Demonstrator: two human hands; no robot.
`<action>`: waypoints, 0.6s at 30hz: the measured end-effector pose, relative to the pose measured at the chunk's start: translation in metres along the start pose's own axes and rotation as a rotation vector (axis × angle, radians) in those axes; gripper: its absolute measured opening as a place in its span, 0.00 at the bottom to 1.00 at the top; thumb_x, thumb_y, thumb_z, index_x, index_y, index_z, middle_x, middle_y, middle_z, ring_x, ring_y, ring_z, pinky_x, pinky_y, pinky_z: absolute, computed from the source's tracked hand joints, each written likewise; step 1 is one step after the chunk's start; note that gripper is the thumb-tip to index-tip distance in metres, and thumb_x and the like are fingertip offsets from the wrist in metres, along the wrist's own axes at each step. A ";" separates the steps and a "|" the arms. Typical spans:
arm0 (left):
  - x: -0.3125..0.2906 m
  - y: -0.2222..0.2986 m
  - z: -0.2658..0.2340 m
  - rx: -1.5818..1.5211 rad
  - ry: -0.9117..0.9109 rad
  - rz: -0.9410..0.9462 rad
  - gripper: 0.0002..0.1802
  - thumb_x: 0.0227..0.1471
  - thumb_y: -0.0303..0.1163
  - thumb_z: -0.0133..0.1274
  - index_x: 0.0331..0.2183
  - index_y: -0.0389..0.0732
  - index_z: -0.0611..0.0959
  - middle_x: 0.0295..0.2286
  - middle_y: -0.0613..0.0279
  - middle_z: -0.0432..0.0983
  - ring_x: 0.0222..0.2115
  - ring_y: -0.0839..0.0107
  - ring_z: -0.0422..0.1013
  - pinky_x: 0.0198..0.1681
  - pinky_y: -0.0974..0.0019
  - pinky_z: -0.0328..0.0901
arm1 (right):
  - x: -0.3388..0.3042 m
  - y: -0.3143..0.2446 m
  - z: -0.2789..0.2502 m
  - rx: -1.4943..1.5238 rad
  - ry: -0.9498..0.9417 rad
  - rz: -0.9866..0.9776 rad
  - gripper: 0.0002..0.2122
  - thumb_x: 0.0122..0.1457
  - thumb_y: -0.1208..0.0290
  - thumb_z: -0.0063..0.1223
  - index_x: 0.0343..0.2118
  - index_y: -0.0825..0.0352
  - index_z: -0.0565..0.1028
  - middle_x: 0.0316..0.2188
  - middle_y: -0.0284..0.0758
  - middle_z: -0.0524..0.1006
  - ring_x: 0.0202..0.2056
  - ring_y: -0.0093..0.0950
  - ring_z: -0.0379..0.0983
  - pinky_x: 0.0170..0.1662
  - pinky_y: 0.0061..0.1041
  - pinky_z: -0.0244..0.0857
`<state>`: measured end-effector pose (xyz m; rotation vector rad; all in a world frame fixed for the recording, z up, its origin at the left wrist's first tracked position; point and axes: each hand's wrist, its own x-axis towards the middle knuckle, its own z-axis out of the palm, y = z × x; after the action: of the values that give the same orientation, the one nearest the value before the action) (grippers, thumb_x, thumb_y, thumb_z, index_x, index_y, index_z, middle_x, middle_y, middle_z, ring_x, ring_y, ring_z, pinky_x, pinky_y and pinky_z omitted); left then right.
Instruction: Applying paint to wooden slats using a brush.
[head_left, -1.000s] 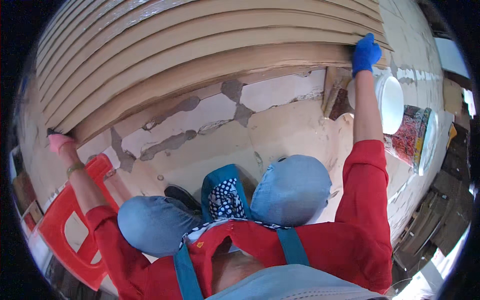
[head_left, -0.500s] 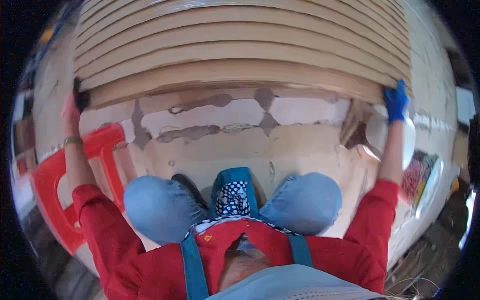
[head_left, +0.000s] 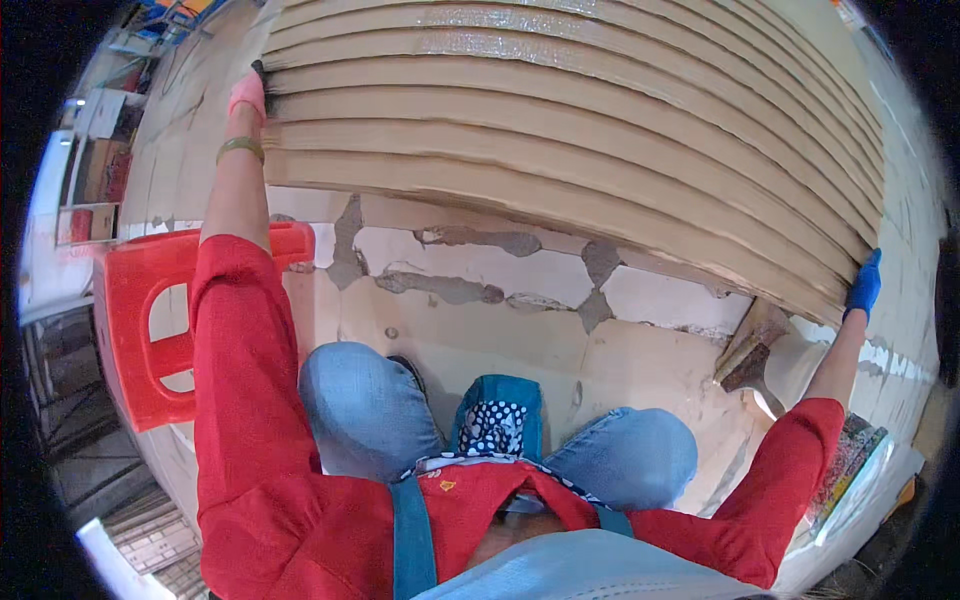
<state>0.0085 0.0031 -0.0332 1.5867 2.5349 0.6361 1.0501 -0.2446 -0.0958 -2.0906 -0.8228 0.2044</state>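
Observation:
A wide spread of long tan boards lies before me, overlapping in stepped rows from near to far. At its left edge, my left hand wears a pink glove with black fingers, which grip the ends of the farther rows. My right hand, in a blue glove, holds the right edge close to the near corner. Both arms are stretched wide apart. The undersides of both hands' grips are hidden.
A red plastic stool stands beside my left arm. Under the boards' near edge shows a pale floor with grey patches. A brown block sits beneath the near right corner. Shiny clear film glints on the far rows.
My left hand has shifted farther away along the left edge. My right hand stays at the right edge, lower in the view. The boards now look slanted down toward the right.

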 end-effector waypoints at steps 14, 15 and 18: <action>-0.040 0.033 0.009 -0.321 0.191 -0.236 0.26 0.45 0.47 0.42 0.32 0.31 0.75 0.33 0.44 0.71 0.35 0.57 0.67 0.36 0.61 0.59 | 0.034 0.053 -0.019 -0.388 -0.058 -0.158 0.22 0.57 0.57 0.30 0.41 0.73 0.68 0.37 0.47 0.71 0.42 0.36 0.66 0.45 0.30 0.58; -0.048 0.041 0.013 -0.322 0.185 -0.231 0.26 0.45 0.47 0.42 0.32 0.31 0.75 0.33 0.44 0.71 0.35 0.57 0.67 0.36 0.61 0.59 | 0.035 0.060 -0.021 -0.392 -0.054 -0.153 0.22 0.57 0.57 0.30 0.41 0.73 0.68 0.37 0.47 0.71 0.42 0.36 0.66 0.45 0.30 0.58; -0.056 0.046 0.031 -0.522 0.281 -0.163 0.23 0.46 0.44 0.40 0.32 0.32 0.75 0.32 0.44 0.71 0.35 0.55 0.67 0.37 0.59 0.60 | 0.070 0.106 -0.048 -0.409 0.092 -0.435 0.21 0.57 0.58 0.32 0.41 0.72 0.69 0.40 0.44 0.71 0.43 0.33 0.66 0.46 0.28 0.57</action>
<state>0.0823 -0.0197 -0.0515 1.1637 2.3498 1.4371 1.1754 -0.2767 -0.1374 -2.2035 -1.3213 -0.3179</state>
